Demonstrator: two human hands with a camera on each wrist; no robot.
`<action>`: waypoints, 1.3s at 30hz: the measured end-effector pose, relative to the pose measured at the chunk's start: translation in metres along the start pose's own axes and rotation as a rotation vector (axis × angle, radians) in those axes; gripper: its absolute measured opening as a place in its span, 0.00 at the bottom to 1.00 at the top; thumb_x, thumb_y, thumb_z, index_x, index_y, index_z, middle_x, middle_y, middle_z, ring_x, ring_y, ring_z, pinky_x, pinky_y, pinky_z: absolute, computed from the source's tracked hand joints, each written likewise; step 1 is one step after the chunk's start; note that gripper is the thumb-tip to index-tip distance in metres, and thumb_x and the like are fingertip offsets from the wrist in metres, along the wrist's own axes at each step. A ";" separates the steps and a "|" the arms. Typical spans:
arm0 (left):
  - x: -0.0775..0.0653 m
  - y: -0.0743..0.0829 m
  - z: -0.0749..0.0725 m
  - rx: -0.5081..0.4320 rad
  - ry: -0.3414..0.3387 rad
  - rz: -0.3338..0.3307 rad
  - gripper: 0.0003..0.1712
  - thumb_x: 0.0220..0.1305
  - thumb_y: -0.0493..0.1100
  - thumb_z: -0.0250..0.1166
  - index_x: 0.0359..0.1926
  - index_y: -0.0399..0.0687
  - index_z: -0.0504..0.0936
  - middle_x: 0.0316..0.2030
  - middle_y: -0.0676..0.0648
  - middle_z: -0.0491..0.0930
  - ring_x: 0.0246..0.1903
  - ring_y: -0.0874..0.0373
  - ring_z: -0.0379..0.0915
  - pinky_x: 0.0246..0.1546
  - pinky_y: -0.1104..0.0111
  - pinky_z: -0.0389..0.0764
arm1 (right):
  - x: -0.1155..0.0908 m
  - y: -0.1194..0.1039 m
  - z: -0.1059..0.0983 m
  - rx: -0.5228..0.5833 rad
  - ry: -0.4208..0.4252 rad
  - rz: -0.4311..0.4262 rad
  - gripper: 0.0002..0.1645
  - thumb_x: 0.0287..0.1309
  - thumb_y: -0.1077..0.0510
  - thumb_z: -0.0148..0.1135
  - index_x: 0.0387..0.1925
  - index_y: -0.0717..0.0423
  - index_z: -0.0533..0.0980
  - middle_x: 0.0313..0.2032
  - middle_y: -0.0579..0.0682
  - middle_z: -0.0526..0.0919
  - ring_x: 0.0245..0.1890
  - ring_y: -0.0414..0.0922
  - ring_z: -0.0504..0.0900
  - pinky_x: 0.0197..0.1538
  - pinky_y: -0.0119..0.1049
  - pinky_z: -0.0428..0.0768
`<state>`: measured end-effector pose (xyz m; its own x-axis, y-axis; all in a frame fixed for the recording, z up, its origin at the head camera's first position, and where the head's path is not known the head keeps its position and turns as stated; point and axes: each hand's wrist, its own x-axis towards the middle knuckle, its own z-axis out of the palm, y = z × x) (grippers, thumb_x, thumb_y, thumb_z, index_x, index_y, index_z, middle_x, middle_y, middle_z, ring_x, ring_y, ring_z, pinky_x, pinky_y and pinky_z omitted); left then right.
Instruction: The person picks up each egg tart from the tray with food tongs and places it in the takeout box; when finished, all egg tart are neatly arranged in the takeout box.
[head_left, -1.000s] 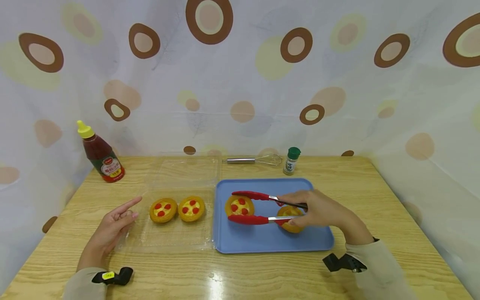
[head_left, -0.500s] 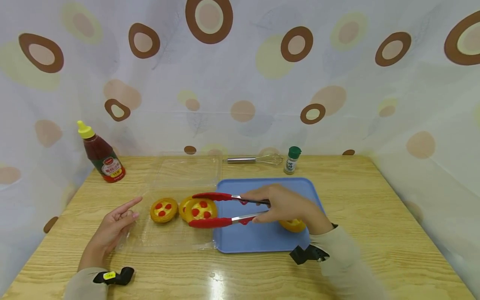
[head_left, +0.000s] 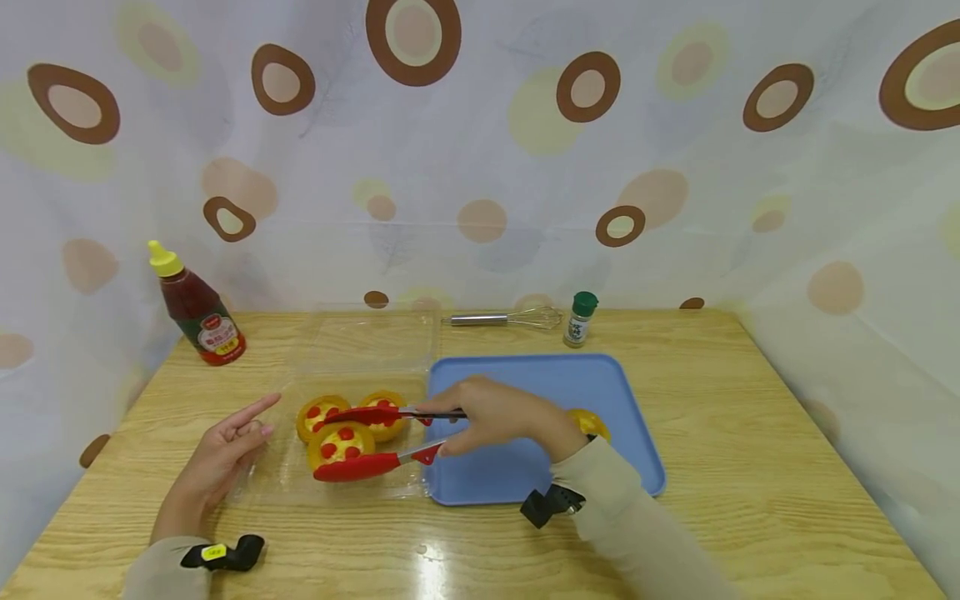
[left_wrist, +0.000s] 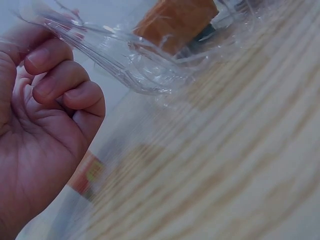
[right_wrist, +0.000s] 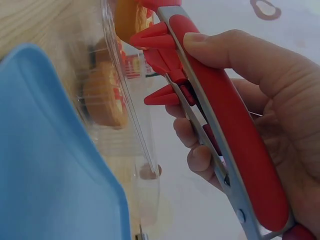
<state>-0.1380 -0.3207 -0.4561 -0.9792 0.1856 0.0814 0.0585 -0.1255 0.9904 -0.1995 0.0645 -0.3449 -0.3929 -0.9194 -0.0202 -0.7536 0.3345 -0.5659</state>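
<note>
My right hand [head_left: 491, 412] grips red-handled tongs [right_wrist: 227, 122], whose red tips [head_left: 360, 468] clasp an egg tart with red toppings [head_left: 339, 447]. That tart is over the open clear plastic container [head_left: 281, 479], in front of two similar tarts, a left one [head_left: 309, 415] and a right one [head_left: 386, 400]. At the container's left side, my left hand [head_left: 225, 450] holds the rim near thumb and index finger, its other fingers curled in the left wrist view. Another tart [head_left: 590, 421] lies on the blue tray [head_left: 517, 483], partly hidden by my right forearm.
A ketchup-like sauce bottle [head_left: 201, 312] with a yellow cap stands at the back left. Behind the tray are a whisk [head_left: 480, 319] and a green-capped seasoning jar [head_left: 581, 319]. The container's lid [head_left: 371, 340] lies folded back toward the patterned curtain.
My right hand has carried the tart in the tongs leftward from the blue tray, across to the front left of the plastic container. The left hand stays at the container's edge.
</note>
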 end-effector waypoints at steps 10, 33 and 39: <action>0.000 0.000 0.001 0.017 0.016 -0.011 0.26 0.70 0.32 0.51 0.57 0.67 0.76 0.20 0.50 0.54 0.20 0.57 0.51 0.26 0.64 0.52 | 0.024 -0.004 0.005 0.000 -0.063 -0.006 0.32 0.58 0.54 0.65 0.63 0.58 0.69 0.51 0.53 0.81 0.17 0.35 0.56 0.29 0.26 0.61; 0.001 0.003 0.001 0.011 0.021 -0.018 0.26 0.70 0.31 0.51 0.58 0.66 0.76 0.20 0.50 0.53 0.21 0.55 0.49 0.26 0.64 0.53 | 0.048 -0.009 0.010 0.020 -0.140 0.096 0.32 0.57 0.57 0.65 0.62 0.60 0.69 0.37 0.56 0.84 0.12 0.36 0.47 0.21 0.26 0.56; 0.000 0.003 0.000 0.015 0.010 -0.018 0.26 0.70 0.32 0.50 0.58 0.67 0.76 0.19 0.49 0.53 0.20 0.54 0.49 0.26 0.64 0.53 | 0.051 -0.012 0.012 0.018 -0.155 0.097 0.32 0.57 0.56 0.65 0.63 0.60 0.69 0.09 0.41 0.59 0.10 0.35 0.49 0.19 0.25 0.56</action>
<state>-0.1374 -0.3210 -0.4532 -0.9819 0.1784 0.0630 0.0442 -0.1075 0.9932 -0.2043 0.0110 -0.3489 -0.3767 -0.9042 -0.2015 -0.7059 0.4210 -0.5696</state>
